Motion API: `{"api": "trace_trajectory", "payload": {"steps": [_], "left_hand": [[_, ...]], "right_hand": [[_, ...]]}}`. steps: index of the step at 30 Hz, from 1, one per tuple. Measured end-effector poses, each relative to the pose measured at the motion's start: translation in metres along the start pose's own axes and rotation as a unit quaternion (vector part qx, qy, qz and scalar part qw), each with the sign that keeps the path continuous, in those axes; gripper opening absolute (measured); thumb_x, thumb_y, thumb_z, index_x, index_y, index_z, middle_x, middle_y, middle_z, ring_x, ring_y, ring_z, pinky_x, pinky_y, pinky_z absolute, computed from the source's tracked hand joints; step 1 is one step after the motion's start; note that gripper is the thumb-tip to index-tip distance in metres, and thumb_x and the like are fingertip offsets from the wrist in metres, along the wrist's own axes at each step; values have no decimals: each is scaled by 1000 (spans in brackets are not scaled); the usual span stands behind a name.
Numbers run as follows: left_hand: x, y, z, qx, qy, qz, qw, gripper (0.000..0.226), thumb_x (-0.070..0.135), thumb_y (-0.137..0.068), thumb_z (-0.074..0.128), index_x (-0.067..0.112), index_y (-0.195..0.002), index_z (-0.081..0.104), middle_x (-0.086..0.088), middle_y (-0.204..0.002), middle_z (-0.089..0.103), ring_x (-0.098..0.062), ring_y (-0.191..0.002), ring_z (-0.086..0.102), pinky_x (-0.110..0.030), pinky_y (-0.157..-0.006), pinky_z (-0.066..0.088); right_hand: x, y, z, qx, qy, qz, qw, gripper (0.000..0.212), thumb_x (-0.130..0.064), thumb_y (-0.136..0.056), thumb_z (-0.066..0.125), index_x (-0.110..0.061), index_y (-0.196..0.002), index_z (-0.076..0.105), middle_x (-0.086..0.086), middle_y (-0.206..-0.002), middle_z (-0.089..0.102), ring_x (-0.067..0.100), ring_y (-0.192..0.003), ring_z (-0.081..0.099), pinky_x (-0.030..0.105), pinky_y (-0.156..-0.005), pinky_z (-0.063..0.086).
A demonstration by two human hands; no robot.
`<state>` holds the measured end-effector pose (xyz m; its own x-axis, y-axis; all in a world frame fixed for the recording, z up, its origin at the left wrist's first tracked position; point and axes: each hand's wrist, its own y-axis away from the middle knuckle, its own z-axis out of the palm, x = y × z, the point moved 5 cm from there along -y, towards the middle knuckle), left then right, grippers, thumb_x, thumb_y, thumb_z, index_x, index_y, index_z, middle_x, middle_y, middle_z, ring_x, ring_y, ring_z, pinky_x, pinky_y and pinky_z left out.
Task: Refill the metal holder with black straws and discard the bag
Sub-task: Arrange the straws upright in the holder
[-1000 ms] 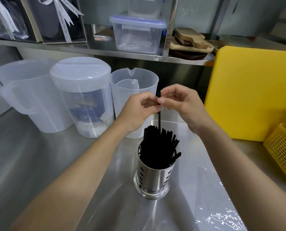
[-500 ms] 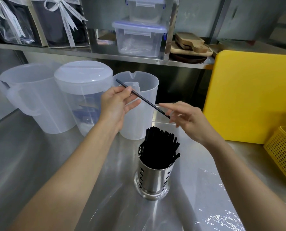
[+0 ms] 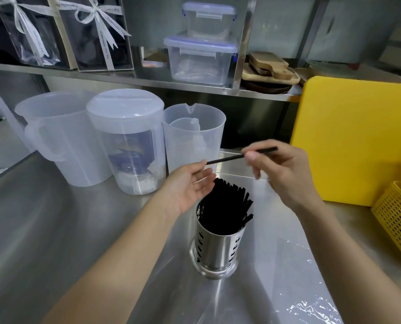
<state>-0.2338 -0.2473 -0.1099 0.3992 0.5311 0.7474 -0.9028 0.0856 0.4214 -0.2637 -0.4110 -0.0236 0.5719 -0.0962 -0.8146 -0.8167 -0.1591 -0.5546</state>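
From the head view, we see our right hand (image 3: 286, 174) pinching a single black straw (image 3: 230, 158) between thumb and fingertips, the straw lying nearly level and pointing across toward our left hand (image 3: 190, 188). That left hand is spread wide, palm up, holding nothing; the straw's far tip hovers just above its fingertips, and we cannot tell whether it touches them.

Just below and between both hands stands the metal holder (image 3: 214, 249) on the bench (image 3: 54, 230), upright, already crowded with black straws (image 3: 225, 202) that lean toward the right-hand side. So we judge the refilling nearly done: the holder looks full, and this one straw is likely among the last to go in.

Nearer to us than the right hand, a clear plastic sheet (image 3: 309, 307) lies flat and crinkled on the bench beside the holder. We take it to be the bag, apparently empty, though we cannot be sure. It has not been thrown away, so what remains, by our reckoning, is dropping this straw in and discarding the bag.
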Motion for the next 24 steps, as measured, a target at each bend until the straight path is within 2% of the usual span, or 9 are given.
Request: {"api": "trace_trajectory", "payload": {"steps": [2, 4, 6, 9, 13, 15, 17, 20, 24], "left_hand": [[3, 2, -9, 54, -148, 85, 984, 5, 15, -85, 60, 11, -84, 57, -5, -75, 64, -13, -58, 62, -24, -48, 47], [7, 5, -17, 86, -257, 177, 946, 7, 14, -83, 62, 15, -88, 57, -3, -82, 63, -13, -70, 59, -22, -59, 44], [3, 4, -20, 46, -326, 207, 921, 17, 17, -77, 70, 18, -92, 60, 1, -91, 62, -11, -83, 58, -20, -70, 43], [-10, -2, -22, -9, -424, 199, 883, 28, 21, -72, 76, 20, -96, 62, 4, -99, 62, -11, -97, 57, -23, -86, 42], [-17, -9, -24, -15, -448, 212, 868, 15, 17, -71, 76, 25, -79, 65, 4, -86, 67, -14, -89, 60, -29, -87, 46], [-17, -11, -26, -13, -445, 223, 868, 17, 13, -73, 74, 27, -71, 64, 3, -78, 67, -14, -79, 62, -30, -81, 49], [-17, -12, -27, -8, -442, 234, 866, 19, 12, -76, 71, 27, -68, 63, 3, -73, 66, -12, -71, 61, -27, -73, 48], [-19, -14, -27, -16, -441, 247, 863, 20, 14, -78, 69, 28, -66, 61, 7, -70, 64, -9, -68, 58, -23, -70, 43], [-22, -16, -27, -35, -460, 236, 855, 12, 18, -79, 69, 25, -71, 61, 4, -78, 66, -9, -73, 59, -20, -71, 43]], "right_hand": [[-4, 0, -12, 99, 1, -26, 995, 10, -29, -80, 60, -26, -73, 67, -13, -54, 60, 5, -47, 49, 16, -47, 39], [-8, 0, -23, 151, 10, -47, 987, 18, -30, -83, 56, -18, -71, 60, -15, -50, 55, 3, -46, 45, 14, -47, 36], [-6, 0, -23, 134, 31, -38, 990, 25, -31, -84, 56, -14, -65, 54, -14, -48, 51, 3, -46, 41, 13, -47, 34], [11, 3, -6, 42, 85, 19, 995, 26, -22, -85, 61, -17, -62, 53, -10, -49, 50, 3, -46, 42, 11, -47, 33], [53, 16, 13, -68, 223, 117, 965, 20, -35, -82, 64, -15, -77, 63, -7, -61, 55, 5, -57, 47, 16, -54, 36], [64, 21, 14, -58, 251, 125, 958, 23, -40, -82, 62, -18, -86, 64, 0, -72, 60, 10, -65, 51, 22, -57, 40], [65, 22, 13, -26, 224, 127, 966, 23, -41, -83, 60, -19, -87, 64, 2, -77, 63, 17, -71, 54, 29, -61, 44], [65, 19, 13, 3, 215, 123, 969, 19, -34, -85, 59, -16, -87, 65, 1, -78, 62, 17, -74, 55, 28, -63, 44], [71, 17, 15, 11, 212, 136, 968, 12, -27, -87, 59, -16, -85, 64, -5, -76, 61, 13, -76, 56, 26, -66, 46]]}}
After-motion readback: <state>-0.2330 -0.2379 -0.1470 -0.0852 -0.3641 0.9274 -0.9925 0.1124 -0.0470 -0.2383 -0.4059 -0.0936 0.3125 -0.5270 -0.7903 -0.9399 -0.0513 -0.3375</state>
